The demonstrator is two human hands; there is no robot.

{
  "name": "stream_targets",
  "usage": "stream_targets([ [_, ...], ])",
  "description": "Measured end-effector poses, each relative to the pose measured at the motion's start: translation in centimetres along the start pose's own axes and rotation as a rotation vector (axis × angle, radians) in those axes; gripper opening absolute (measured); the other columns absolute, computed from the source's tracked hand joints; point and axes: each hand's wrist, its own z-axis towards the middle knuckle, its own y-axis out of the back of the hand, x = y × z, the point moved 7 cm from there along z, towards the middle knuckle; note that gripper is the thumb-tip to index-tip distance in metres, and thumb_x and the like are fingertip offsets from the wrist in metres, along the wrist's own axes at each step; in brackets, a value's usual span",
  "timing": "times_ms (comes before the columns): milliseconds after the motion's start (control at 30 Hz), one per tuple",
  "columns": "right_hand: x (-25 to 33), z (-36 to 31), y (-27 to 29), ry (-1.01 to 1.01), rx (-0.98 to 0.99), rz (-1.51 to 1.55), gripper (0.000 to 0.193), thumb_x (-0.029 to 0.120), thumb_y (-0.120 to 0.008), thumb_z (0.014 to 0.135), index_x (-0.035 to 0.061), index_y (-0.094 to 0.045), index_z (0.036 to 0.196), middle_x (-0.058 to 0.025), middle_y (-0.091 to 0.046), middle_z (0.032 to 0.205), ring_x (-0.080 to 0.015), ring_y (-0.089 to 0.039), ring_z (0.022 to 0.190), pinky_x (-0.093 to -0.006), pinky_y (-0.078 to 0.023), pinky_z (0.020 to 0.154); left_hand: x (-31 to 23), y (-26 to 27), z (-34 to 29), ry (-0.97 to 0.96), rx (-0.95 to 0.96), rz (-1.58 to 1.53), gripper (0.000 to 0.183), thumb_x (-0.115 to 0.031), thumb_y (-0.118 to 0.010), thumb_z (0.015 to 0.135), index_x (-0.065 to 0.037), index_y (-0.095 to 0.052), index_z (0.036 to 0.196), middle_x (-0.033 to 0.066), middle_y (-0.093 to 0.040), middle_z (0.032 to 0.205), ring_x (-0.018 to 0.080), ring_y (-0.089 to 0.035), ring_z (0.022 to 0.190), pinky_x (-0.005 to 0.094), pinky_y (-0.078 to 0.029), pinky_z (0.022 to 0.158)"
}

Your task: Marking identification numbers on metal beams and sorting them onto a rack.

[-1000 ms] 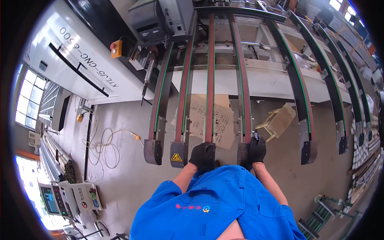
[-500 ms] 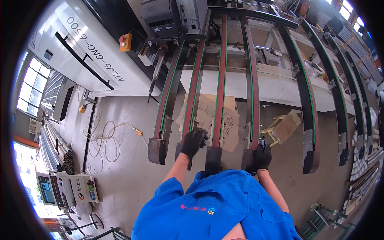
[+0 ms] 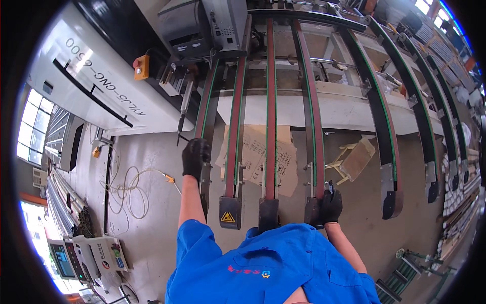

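At the left of the frame, a glossy white machine cabinet [image 3: 66, 66] with a long black handle [image 3: 93, 93] slants above a loosely coiled pale hose [image 3: 142, 196] lying on the smooth grey floor [image 3: 157, 213]. Left of centre, a person in a blue work shirt [image 3: 283, 253] has the left hand [image 3: 196, 158], gloved in black, at the lower part of the leftmost rail [image 3: 203, 112], a long, narrow bar faced with a reddish-brown strip and edged in green. Its fingers are partly curled; whether they grip the rail cannot be told. Next in line, the second rail [image 3: 235, 126] ends in a dark block bearing a yellow triangle [image 3: 228, 217]. Brown cardboard [image 3: 254, 157] with dark handwriting shows between the rails at centre, below the third rail [image 3: 271, 101]. Right of centre, the right hand [image 3: 330, 206], also black-gloved, is closed around a small slim object [image 3: 331, 188], dark with a pale patch, its top jutting from the fist; the hand rests against the dark end block [image 3: 312, 209] of the fourth rail [image 3: 315, 126]. Farther right stands a stool [image 3: 358, 158] with a flat tan top and pale legs.
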Motion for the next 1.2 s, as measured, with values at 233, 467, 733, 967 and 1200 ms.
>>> stream_targets([
  [233, -0.2, -0.1, 0.3, -0.061, -0.01, 0.008, 0.017, 0.021, -0.062, 0.1, 0.005, -0.062, 0.095, -0.021, -0.064, 0.089, -0.0456, -0.065, 0.085, -0.0521, -0.05, 0.072, -0.7, -2.3, 1.0, -0.023, 0.008, -0.092, 0.023, -0.026, -0.063, 0.106, -0.004, -0.069, 0.11, 0.0087, -0.073, 0.088, 0.0107, -0.065, 0.065, 0.0269, -0.049, 0.056],
  [467, -0.1, -0.2, 0.6, -0.072, -0.021, 0.026, 0.016, 0.021, -0.061, 0.1, 0.0054, -0.062, 0.096, -0.021, -0.065, 0.09, -0.0455, -0.065, 0.087, -0.0523, -0.05, 0.074, 0.8, -4.1, 2.7, 0.002, 0.048, 0.035, 0.027, -0.028, -0.061, 0.108, -0.003, -0.07, 0.113, 0.0079, -0.073, 0.089, 0.0132, -0.067, 0.066, 0.0297, -0.052, 0.057],
  [733, -0.7, -0.2, -0.8, 0.042, 0.029, -0.032, 0.018, 0.021, -0.057, 0.102, 0.004, -0.06, 0.095, -0.0217, -0.061, 0.091, -0.0459, -0.061, 0.087, -0.0536, -0.047, 0.073, -3.9, 6.3, 12.9, -0.311, -0.268, 0.565, 0.034, -0.037, -0.065, 0.104, -0.01, -0.067, 0.123, 0.0126, -0.075, 0.094, 0.0216, -0.071, 0.074, 0.0374, -0.055, 0.067],
  [967, -1.4, -0.3, -0.9, 0.041, 0.027, -0.033, 0.02, 0.019, -0.055, 0.104, 0.0013, -0.059, 0.096, -0.0235, -0.06, 0.091, -0.046, -0.06, 0.085, -0.0533, -0.045, 0.072, -9.5, 15.8, 24.5, -0.23, -0.419, 0.883, 0.06, -0.048, -0.067, 0.099, -0.012, -0.056, 0.145, 0.0184, -0.075, 0.123, 0.0371, -0.071, 0.112, 0.046, -0.055, 0.096],
  [1200, -1.5, -0.3, -0.8, -0.076, 0.051, -0.049, 0.018, 0.018, -0.057, 0.102, 0.0014, -0.06, 0.095, -0.0214, -0.061, 0.091, -0.045, -0.061, 0.085, -0.0505, -0.048, 0.074, -8.2, 24.4, 35.9, -0.05, -0.59, 0.916, 0.083, -0.054, -0.07, 0.095, -0.027, -0.031, 0.164, 0.0117, -0.063, 0.09, 0.0241, -0.058, 0.071, 0.0386, -0.047, 0.063],
])
